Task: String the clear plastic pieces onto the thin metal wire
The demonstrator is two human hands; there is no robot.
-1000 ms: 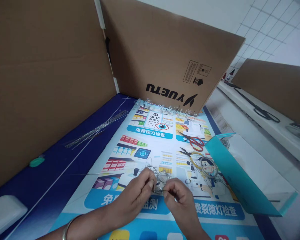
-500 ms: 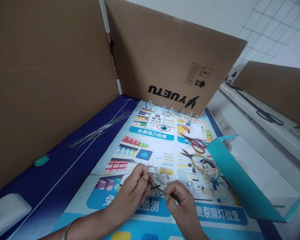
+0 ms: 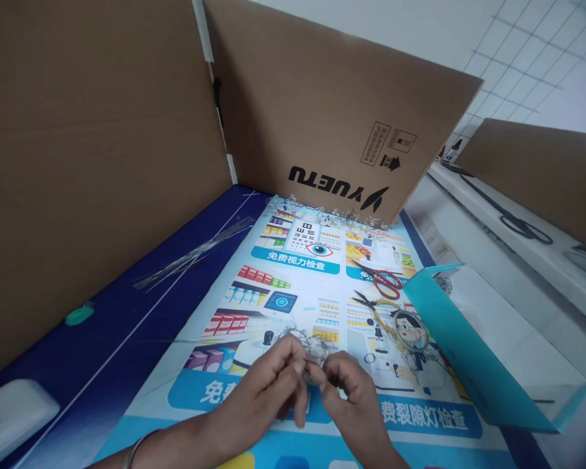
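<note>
My left hand (image 3: 273,381) is closed in a pinch at the lower middle, with thin wire (image 3: 310,359) at its fingertips. Right beside it, my right hand (image 3: 354,394) pinches the wire from the other side, and the fingertips of both hands nearly touch. Just beyond the fingers lies a loose tangle of fine silvery wire (image 3: 322,344) on the printed sheet (image 3: 254,391), partly hidden by the hands. The ends of the wire in my fingers are too small to make out.
Red-handled scissors (image 3: 387,284), yellow-handled pliers (image 3: 378,311) and a wire coil (image 3: 410,331) lie to the right, by a teal open box (image 3: 478,358). Straight wires (image 3: 195,253) lie left. Small wire pieces (image 3: 332,216) line the cardboard wall (image 3: 342,104). A white case (image 3: 17,417) sits front left.
My left hand has shifted right and slightly down toward my right hand, closing the gap between them. The wire that showed between the hands is now mostly covered by fingers.
</note>
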